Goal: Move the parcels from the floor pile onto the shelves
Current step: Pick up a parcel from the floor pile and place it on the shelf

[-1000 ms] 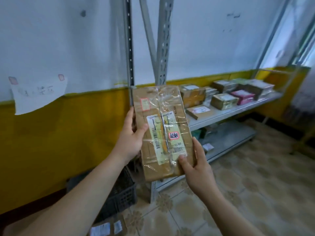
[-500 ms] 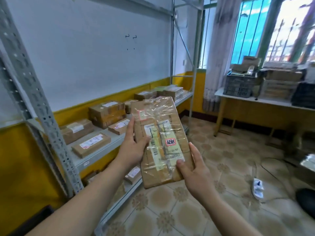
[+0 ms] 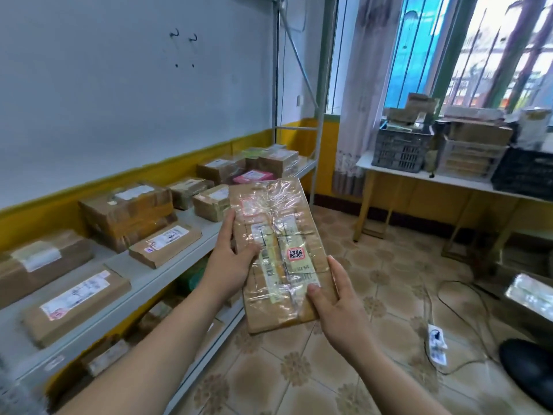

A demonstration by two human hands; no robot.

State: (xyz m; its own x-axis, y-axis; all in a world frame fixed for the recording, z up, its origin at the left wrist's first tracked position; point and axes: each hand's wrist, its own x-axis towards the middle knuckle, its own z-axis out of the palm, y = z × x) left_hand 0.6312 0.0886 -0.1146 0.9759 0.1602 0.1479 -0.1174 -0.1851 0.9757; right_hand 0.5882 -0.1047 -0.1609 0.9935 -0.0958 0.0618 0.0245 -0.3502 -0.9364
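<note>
I hold a flat brown cardboard parcel [image 3: 279, 229] wrapped in clear tape, label side up, in front of me at chest height. My left hand [image 3: 230, 259] grips its left edge with the thumb on the label. My right hand [image 3: 335, 301] grips its lower right corner, thumb on top. To my left runs a grey metal shelf [image 3: 140, 277] carrying several taped brown parcels [image 3: 128, 214] and a pink one [image 3: 254, 176]. A lower shelf level beneath also holds parcels [image 3: 104, 356].
Grey shelf uprights [image 3: 321, 121] stand at the far end. A table [image 3: 419, 178] by the window bears crates and boxes. On the tiled floor lie a power strip [image 3: 437, 344] with cables, a shiny box [image 3: 529, 295] and a black object [image 3: 529, 372] at right.
My view has swung right along the shelf and closer to it; the window and table have come into sight. Both hands keep the same hold on the parcel.
</note>
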